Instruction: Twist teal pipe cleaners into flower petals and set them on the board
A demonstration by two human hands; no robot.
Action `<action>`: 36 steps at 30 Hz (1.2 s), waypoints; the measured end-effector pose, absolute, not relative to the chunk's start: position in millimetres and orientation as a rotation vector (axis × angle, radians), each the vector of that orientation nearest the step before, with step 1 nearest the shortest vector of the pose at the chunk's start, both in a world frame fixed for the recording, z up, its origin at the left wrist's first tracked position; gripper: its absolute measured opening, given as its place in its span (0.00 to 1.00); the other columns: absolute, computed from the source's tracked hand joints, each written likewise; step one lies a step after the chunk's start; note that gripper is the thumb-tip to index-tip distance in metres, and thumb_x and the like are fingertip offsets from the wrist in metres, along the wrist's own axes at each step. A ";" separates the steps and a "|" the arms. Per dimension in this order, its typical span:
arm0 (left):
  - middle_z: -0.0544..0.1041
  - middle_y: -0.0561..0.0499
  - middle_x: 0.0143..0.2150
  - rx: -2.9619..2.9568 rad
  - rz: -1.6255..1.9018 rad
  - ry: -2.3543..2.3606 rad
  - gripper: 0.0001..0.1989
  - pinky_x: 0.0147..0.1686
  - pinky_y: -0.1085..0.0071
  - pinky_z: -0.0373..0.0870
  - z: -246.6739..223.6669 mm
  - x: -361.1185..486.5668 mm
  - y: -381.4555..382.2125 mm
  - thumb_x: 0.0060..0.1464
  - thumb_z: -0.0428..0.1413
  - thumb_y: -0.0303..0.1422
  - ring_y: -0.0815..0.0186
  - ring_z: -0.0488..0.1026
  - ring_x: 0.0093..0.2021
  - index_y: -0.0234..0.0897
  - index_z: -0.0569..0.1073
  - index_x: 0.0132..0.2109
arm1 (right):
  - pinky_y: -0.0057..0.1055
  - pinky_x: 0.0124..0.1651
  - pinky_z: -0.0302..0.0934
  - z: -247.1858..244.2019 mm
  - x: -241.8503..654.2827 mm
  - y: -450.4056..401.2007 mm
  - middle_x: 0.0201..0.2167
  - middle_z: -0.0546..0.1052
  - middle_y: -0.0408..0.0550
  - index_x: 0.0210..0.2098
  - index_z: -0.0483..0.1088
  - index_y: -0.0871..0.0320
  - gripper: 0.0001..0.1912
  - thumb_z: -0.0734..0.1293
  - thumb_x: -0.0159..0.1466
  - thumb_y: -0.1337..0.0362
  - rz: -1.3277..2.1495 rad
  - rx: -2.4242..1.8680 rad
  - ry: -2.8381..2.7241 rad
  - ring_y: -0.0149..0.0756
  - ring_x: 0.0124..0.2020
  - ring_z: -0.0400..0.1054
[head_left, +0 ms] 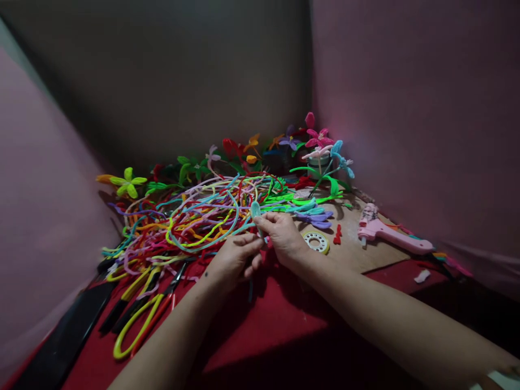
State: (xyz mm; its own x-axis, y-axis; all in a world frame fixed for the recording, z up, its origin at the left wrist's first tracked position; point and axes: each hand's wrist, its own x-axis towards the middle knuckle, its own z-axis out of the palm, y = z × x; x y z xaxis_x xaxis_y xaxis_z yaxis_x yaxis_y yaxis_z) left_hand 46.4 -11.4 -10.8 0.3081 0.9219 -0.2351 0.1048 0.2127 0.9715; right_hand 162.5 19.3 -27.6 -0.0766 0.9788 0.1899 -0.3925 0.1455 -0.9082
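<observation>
A light blue pipe cleaner (255,210), bent into a narrow petal-like loop, stands upright between my hands. My right hand (283,237) pinches it just below the loop with thumb and forefinger. Lower down, the thumb and forefinger of my left hand (235,257) close on the same pipe cleaner, with the other fingers curled. A thin blue end hangs beneath my left hand. Right behind lies a tangled heap of coloured pipe cleaners (203,208). Beside my right wrist is a roll of tape (316,243), and near it a small red twisted piece (337,234).
A pink glue gun (390,234) lies on a brown board (365,254) at right. Yellow-handled scissors (138,325) and pliers (130,295) lie at front left on the red cloth (260,330). Pipe-cleaner flowers (319,138) line the back, with walls close around.
</observation>
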 end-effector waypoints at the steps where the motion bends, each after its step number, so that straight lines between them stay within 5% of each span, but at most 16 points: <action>1: 0.64 0.57 0.13 1.282 0.751 1.179 0.12 0.11 0.80 0.44 -8.5 45.5 -12.2 0.45 0.57 0.39 0.78 0.53 0.10 0.33 0.68 0.28 | 0.24 0.21 0.47 -27.3 163.1 20.1 0.13 0.59 0.36 0.17 0.60 0.60 0.15 0.66 0.51 0.57 1.285 -0.746 -1.081 0.23 0.16 0.50; 6: 0.61 0.60 0.16 1.389 1.041 1.312 0.12 0.13 0.80 0.46 7.3 39.7 -16.2 0.43 0.59 0.38 0.79 0.51 0.13 0.34 0.71 0.32 | 0.25 0.24 0.51 -22.0 163.9 17.7 0.15 0.65 0.39 0.18 0.63 0.60 0.13 0.64 0.53 0.58 1.245 -0.824 -1.154 0.24 0.18 0.54; 16: 0.63 0.56 0.16 2.160 1.119 1.600 0.10 0.22 0.76 0.52 2.0 21.7 -12.2 0.44 0.57 0.35 0.73 0.57 0.20 0.37 0.71 0.20 | 0.25 0.25 0.52 -32.8 158.3 19.4 0.15 0.67 0.41 0.18 0.63 0.59 0.12 0.63 0.55 0.60 1.035 -1.078 -1.353 0.26 0.19 0.58; 24: 0.68 0.56 0.19 1.414 1.315 1.389 0.12 0.15 0.79 0.51 14.9 2.3 -2.7 0.42 0.60 0.35 0.76 0.58 0.16 0.33 0.75 0.36 | 0.25 0.26 0.50 -25.8 161.4 14.7 0.15 0.64 0.39 0.16 0.61 0.60 0.15 0.63 0.55 0.60 1.133 -0.893 -1.439 0.24 0.19 0.55; 29: 0.75 0.50 0.28 1.159 1.094 0.966 0.15 0.27 0.74 0.68 6.3 8.3 -1.1 0.40 0.62 0.32 0.70 0.71 0.25 0.33 0.74 0.39 | 0.24 0.21 0.44 -18.8 161.7 1.4 0.14 0.64 0.39 0.17 0.62 0.61 0.15 0.65 0.54 0.58 1.474 -0.762 -1.476 0.21 0.15 0.50; 36: 0.72 0.54 0.21 1.260 1.058 0.953 0.07 0.25 0.77 0.66 3.5 12.1 -5.5 0.45 0.60 0.31 0.72 0.70 0.22 0.31 0.71 0.27 | 0.25 0.24 0.50 -23.7 162.8 4.6 0.18 0.67 0.42 0.18 0.65 0.62 0.14 0.67 0.51 0.57 1.572 -0.610 -1.466 0.24 0.19 0.56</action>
